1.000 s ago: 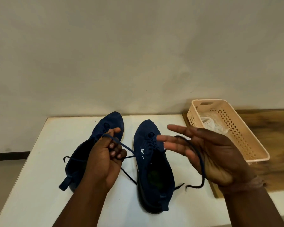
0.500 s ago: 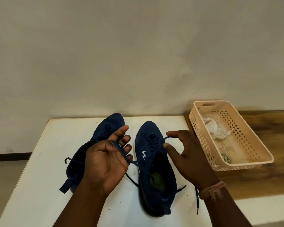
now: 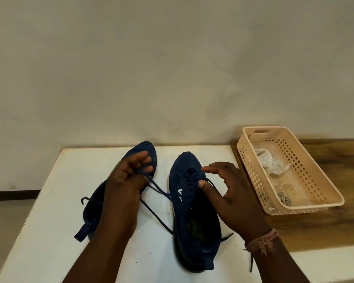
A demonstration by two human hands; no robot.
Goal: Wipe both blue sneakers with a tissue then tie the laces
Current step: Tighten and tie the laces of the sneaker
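Two forearms reach in from the bottom edge over a white table (image 3: 49, 221). The right wrist wears a frayed thread band (image 3: 263, 241).

Nearest, the right shoe (image 3: 194, 227), a dark blue sneaker, lies on the table with its heel toward the viewer and its toe pointing away. A white logo shows on its side. One loose lace end lies on the table beside its heel, close to the right wrist.

The right hand (image 3: 231, 199) hovers over the shoe's tongue, fingers loosely spread; the index finger points left above the top eyelet and the thumb tip rests at the laces. A lace strand passes under the thumb, but whether the hand actually grips it cannot be told.

The left hand (image 3: 123, 184) is raised just left of that shoe. Its fingers are curled around a lace (image 3: 159, 189), pinching it near the fingertips. The lace runs taut, down and to the right, to the right shoe's eyelets.

Behind and partly hidden by the left hand lies the left shoe (image 3: 145, 152), also dark blue, toe pointing away, its heel tab and a lace end sticking out to the left.

Further right, a beige perforated basket (image 3: 315, 176) sits on a wooden surface (image 3: 345, 201) beside the table. Inside it lies a crumpled white tissue (image 3: 272, 164).

A plain pale wall (image 3: 172, 68) fills the background.
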